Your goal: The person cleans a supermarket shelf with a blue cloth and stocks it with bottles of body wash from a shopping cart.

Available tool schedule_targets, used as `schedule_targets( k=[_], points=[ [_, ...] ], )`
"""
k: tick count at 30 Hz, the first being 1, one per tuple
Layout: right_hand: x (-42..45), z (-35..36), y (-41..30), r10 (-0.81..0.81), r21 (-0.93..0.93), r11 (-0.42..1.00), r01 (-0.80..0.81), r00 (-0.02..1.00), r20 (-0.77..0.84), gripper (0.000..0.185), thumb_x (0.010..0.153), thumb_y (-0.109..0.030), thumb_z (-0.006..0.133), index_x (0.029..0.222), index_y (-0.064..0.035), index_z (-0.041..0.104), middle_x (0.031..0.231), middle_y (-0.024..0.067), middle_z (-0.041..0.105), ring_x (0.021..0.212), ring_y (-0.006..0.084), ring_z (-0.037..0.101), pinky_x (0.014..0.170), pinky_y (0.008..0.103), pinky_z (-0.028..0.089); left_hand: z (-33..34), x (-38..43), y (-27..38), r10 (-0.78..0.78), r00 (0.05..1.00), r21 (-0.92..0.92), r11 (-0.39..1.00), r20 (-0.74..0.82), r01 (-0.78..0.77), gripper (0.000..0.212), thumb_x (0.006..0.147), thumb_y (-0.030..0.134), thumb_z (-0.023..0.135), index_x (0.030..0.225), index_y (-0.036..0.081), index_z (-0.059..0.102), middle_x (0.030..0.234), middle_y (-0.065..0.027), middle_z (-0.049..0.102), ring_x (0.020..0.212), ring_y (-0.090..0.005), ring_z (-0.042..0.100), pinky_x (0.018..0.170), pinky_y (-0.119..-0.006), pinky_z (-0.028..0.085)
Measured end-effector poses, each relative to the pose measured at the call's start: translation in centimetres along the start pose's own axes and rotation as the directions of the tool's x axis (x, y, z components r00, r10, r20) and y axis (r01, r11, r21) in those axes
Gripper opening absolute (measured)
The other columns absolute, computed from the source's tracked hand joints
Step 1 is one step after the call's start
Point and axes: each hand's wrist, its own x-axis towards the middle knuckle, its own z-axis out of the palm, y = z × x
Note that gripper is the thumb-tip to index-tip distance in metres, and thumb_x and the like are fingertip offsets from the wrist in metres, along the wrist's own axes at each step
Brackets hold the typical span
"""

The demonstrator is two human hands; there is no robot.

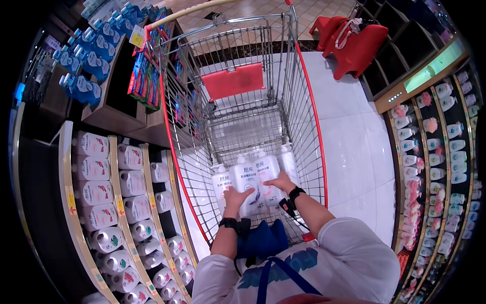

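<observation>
Several white pump bottles stand at the near end of a wire shopping cart point(262, 129). With its thumb across the front, my left hand point(236, 198) grips the left side of a pump bottle with a purple flower print point(245, 178). My right hand point(280, 183) is on the right side of a pump bottle with a pink print point(270, 167), thumb over its front. Those two bottles lean together, and the fingers behind them are partly hidden. Another pump bottle point(221, 180) is left of my left hand, and one more point(288, 159) stands beyond my right hand.
Shelves of white jug-like bottles point(95, 171) line the left, below blue liquid bottles point(83, 89) and toothpaste boxes point(146, 79). Shelves of toiletry bottles point(408, 144) run along the right. Red plastic stools point(357, 45) stand beyond the cart on the tiled floor point(353, 140).
</observation>
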Motion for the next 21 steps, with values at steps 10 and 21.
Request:
schedule_targets(
  k=[10,21],
  points=[
    [-0.7,1.2,0.1,-0.105,0.549,0.835,0.047,0.992,0.074,0.056,0.066,-0.013,0.084,0.114,0.0038,0.061,0.104,0.0147,0.068,0.091,0.0231,0.067,0.078,0.0349,0.054,-2.0,-1.1,0.6,0.015,0.987,-0.258,0.966,0.158,0.027,0.097,0.053,0.047,0.089,0.116,-0.015,0.049,0.108,-0.0253,0.063,0.100,-0.0318,0.065,0.085,-0.036,0.052],
    [-0.3,3.4,2.4,0.053,0.600,0.786,-0.146,0.984,0.170,0.060,0.077,-0.012,0.075,0.128,0.0023,0.047,0.113,0.0155,0.063,0.097,0.0286,0.065,0.085,0.0421,0.054,-5.3,-1.4,-0.2,0.043,0.944,-0.591,0.789,0.326,0.168,0.091,0.055,0.035,0.088,0.123,-0.010,0.048,0.114,-0.0241,0.062,0.105,-0.0310,0.064,0.089,-0.036,0.051]
  ],
)
